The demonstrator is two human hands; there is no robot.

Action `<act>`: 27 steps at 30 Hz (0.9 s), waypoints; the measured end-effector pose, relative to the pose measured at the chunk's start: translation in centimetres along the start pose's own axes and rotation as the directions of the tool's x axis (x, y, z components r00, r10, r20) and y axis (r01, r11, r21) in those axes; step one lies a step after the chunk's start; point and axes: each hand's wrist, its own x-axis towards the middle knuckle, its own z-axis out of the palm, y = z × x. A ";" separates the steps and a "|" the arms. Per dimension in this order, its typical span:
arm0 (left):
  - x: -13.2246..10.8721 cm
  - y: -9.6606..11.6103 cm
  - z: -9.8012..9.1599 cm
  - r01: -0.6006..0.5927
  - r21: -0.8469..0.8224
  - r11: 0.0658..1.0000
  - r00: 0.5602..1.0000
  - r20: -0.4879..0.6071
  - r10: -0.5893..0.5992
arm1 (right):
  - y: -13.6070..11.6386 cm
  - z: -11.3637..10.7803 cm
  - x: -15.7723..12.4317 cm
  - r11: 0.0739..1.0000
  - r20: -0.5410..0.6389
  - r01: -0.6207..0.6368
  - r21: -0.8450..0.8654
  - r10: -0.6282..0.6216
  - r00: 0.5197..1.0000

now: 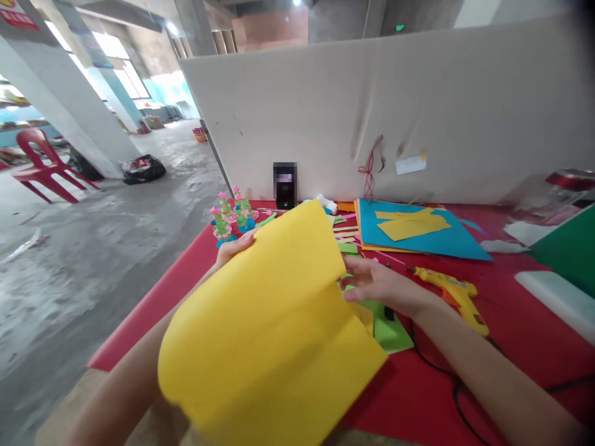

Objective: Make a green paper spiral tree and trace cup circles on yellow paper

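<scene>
A large yellow craft sheet (260, 310), bent over in a curve, fills the middle of the view above the red table. My left hand (236, 248) grips its far left edge, with the fingers partly hidden behind it. At the right edge, my right hand (365, 280) has its thumb and fingers closed on the sheet near a cut or folded part. Under that edge lie a green sheet (395, 334) and a small black object (389, 313). A yellow glue gun (449, 291) rests to the right of my right hand.
Small pink, green and blue craft pieces (230, 217) stand at the back left. Blue sheets (418, 238) carry yellow offcuts (411, 224). A black box-shaped device (285, 186) stands against the white partition (316, 118). A dark cord (432, 365) crosses the red tabletop (390, 402).
</scene>
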 end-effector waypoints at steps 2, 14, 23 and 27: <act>0.2 -0.6 0.0 0.031 -0.107 0.994 0.997 0.076 -0.023 | 0.7 0.6 0.3 0.999 0.027 -0.011 0.045 0.010 1.000; 4.5 2.6 -3.3 0.213 0.205 0.955 0.855 0.434 -0.283 | 0.0 1.9 -4.0 0.960 -0.049 -0.196 0.201 0.209 0.977; -0.8 5.6 3.6 -0.711 0.480 0.514 0.691 0.611 0.386 | -2.0 3.7 -5.7 0.937 -0.347 -0.162 0.310 0.270 0.898; -4.5 4.9 6.3 -0.856 0.480 0.193 0.517 0.773 0.368 | -3.1 4.9 -6.0 0.962 -0.413 -0.099 0.255 0.201 0.888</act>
